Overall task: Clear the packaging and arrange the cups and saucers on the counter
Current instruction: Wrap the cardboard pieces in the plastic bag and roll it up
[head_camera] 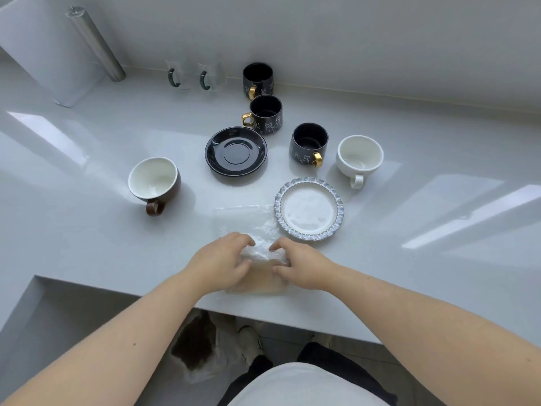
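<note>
A clear plastic bag [248,221] lies flat near the counter's front edge, crumpled at its near end. My left hand [222,262] and my right hand [301,268] both grip that crumpled end, fingers curled into it. Right of the bag sits a white saucer with a scalloped blue rim [309,210]. A black saucer [236,150] lies further back. Three black cups with gold handles stand behind: [257,79], [265,114], [309,143]. A white cup [359,156] is at the right, a brown cup with white inside [153,180] at the left.
Two clear glass mugs with green handles [175,77] [208,79] stand by the back wall. A steel cylinder [96,45] leans at the far left beside a white board [38,51]. A sink recess [73,306] opens at the near left. Bags lie on the floor [202,350].
</note>
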